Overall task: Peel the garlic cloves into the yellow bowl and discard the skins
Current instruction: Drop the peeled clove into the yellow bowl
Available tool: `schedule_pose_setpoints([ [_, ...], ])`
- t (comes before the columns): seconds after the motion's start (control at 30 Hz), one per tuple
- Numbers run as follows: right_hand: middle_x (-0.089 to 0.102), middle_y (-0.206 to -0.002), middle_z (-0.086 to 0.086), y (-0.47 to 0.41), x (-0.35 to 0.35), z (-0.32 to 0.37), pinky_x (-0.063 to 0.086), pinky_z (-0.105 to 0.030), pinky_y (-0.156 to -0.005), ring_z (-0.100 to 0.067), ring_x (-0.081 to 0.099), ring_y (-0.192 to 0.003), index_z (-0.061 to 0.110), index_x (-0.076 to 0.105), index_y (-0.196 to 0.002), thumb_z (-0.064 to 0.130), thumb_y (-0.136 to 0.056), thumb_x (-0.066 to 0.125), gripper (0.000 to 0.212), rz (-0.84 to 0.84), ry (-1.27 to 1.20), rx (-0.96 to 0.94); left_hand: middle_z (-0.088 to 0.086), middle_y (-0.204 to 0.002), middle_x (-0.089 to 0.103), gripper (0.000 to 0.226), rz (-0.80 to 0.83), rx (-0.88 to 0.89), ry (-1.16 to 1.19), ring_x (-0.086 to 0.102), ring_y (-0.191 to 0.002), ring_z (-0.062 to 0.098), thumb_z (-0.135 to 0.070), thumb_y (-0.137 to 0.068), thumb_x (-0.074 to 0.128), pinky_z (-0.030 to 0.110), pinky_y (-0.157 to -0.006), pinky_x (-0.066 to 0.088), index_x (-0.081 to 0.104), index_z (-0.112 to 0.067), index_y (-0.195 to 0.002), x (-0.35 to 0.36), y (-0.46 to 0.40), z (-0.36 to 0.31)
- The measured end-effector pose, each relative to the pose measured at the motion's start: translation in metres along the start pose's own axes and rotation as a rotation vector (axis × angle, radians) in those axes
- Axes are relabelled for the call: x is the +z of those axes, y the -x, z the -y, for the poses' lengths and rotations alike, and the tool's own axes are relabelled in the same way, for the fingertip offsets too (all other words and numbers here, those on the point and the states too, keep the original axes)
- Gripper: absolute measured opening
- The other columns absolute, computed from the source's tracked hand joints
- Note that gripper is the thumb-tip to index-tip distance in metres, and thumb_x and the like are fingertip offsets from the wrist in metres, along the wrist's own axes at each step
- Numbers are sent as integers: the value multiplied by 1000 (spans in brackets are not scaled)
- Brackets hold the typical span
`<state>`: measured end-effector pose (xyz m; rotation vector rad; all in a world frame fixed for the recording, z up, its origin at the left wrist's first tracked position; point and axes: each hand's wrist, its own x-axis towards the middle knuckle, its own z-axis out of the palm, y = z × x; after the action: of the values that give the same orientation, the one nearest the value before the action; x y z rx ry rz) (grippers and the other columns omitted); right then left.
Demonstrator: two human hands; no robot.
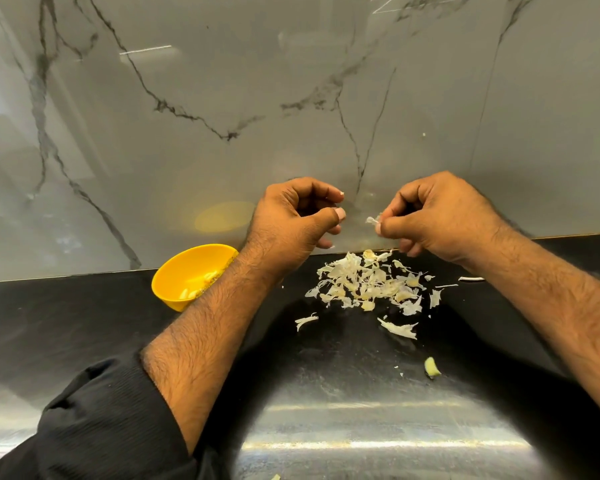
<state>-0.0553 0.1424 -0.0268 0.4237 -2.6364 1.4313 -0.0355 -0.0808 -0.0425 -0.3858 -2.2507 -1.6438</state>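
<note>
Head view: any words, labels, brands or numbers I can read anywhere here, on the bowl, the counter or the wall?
None. The yellow bowl shows plain yellow sides, the black counter only scuffs and glare, and the marble wall only dark veins and reflections. The garlic skins and black sleeve carry no print either.

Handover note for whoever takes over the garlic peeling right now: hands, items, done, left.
Left hand: raised, fingers curled; what it holds is hidden.
Right hand: raised, pinching a scrap of skin.
Yellow bowl: on the black counter, partly behind the left forearm, with peeled cloves inside.
Skin pile: loose on the counter below the hands. One stray clove lies nearer the person.
Done: several cloves peeled.
Left: drop the scrap, deal with the stray clove, discard the skins.
</note>
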Motion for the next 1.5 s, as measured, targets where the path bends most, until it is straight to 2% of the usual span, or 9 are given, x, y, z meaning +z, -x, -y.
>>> schedule_pose_setpoints([
  [0.23, 78, -86, 9, -2, -4, -2, 65, -39, -82, -6, 74, -82, 27, 78, -95, 15, -94, 77, 13, 175, 229, -3, 4, -94, 79, 15, 36, -33, -143, 79, -81, 18, -22, -94, 81, 35, -63, 65, 76, -16, -107, 2, -1, 6],
  [0.33, 78, -77, 12, 0, -7, 4, 56, -30, -67, 5, 65, -60, 29, 77, -89, 42, -95, 74, 15, 150, 295, -32, 3, -95, 79, 14, 37, -36, -151, 79, -81, 18, -23, -94, 81, 35, -64, 65, 76, -17, -106, 1, -2, 7],
  [0.63, 76, -88, 2, 2, -12, 4, 60, -31, -74, -15, 73, -84, 30, 76, -91, 26, -85, 87, 12, 215, 322, -30, 5, -95, 79, 17, 90, -49, -162, 79, -80, 21, -25, -93, 81, 34, -65, 64, 76, -14, -106, 4, -2, 8],
  [0.73, 75, -73, 6, 5, -13, 5, 50, -26, -63, -2, 68, -63, 28, 74, -88, 45, -90, 79, 18, 197, 339, -2, 5, -92, 79, 17, 99, -52, -173, 79, -77, 20, -27, -94, 81, 33, -65, 64, 76, -14, -104, 5, -1, 7],
  [0.9, 74, -82, 5, 11, -14, 8, 62, -33, -77, -7, 70, -72, 28, 74, -89, 36, -85, 85, 14, 205, 302, -51, 7, -61, 68, 52, 54, -91, -147, 64, -51, 14, -47, -95, 76, 28, -55, 54, 69, 2, -79, 7, 0, 2],
  [1.03, 71, -74, 7, 17, -19, 6, 55, -32, -67, -2, 63, -64, 23, 73, -84, 43, -79, 88, 26, 96, 208, -98, -4, -69, 62, 28, 109, -47, -271, 59, -60, 9, -16, -85, 89, 28, -60, 57, 62, -15, -79, 7, 1, 2],
  [1.13, 75, -85, 3, 24, -26, 6, 61, -37, -80, -9, 71, -76, 28, 73, -94, 41, -71, 93, 33, 213, 186, -83, 1, -96, 70, 31, 229, -17, -282, 72, -82, 20, -10, -83, 89, 40, -70, 67, 65, -24, -97, 11, 5, 2],
  [1.27, 77, -86, 3, 29, -39, 9, 62, -41, -90, -15, 74, -83, 26, 79, -90, 27, -76, 93, 20, 351, 186, -139, 0, -77, 70, 27, 171, -12, -263, 69, -73, 15, -38, -93, 81, 43, -70, 67, 68, -16, -84, 18, 7, 0],
  [1.5, 79, -81, -1, 73, -40, 26, 57, -30, -75, -16, 73, -69, 21, 77, -92, 46, -69, 95, 38, 827, 447, 1, -11, -101, 71, 35, 194, 111, -433, 71, -87, 9, -33, -92, 83, 33, -79, 63, 64, -30, -121, 26, 21, -7],
])
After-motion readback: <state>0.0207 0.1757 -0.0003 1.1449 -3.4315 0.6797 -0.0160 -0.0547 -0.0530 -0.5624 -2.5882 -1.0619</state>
